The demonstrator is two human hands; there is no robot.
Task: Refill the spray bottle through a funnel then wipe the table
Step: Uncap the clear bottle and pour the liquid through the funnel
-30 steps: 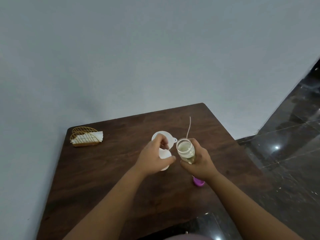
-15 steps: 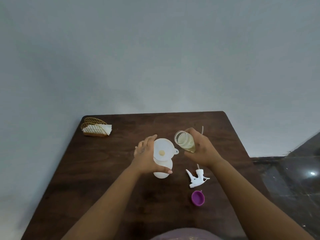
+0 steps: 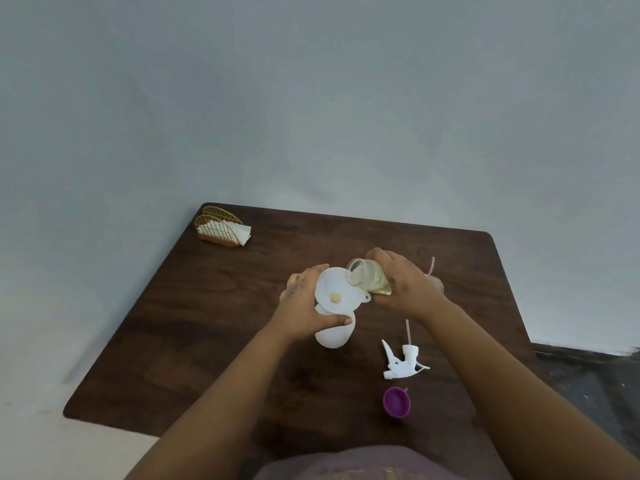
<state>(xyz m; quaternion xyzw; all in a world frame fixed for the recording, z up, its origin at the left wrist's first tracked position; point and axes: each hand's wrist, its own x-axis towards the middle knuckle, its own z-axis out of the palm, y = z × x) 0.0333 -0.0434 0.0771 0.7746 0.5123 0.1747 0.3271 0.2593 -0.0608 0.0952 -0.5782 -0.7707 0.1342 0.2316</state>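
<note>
- The white spray bottle (image 3: 333, 336), near the middle of the table (image 3: 214, 306), is gripped by the left hand (image 3: 306, 306), fingers and thumb curled round its neck.
- A white funnel (image 3: 337, 291) is seated in the bottle's mouth.
- A clear jar (image 3: 367, 279) of yellowish liquid is clasped in the right hand (image 3: 405, 284), fingers wrapped round it, tilted with its mouth over the funnel's rim.
- The spray head (image 3: 403, 363) and a purple funnel (image 3: 396, 401) are laid toward the near edge.
- A wire napkin holder (image 3: 221, 230) is set at the far left corner.
</note>
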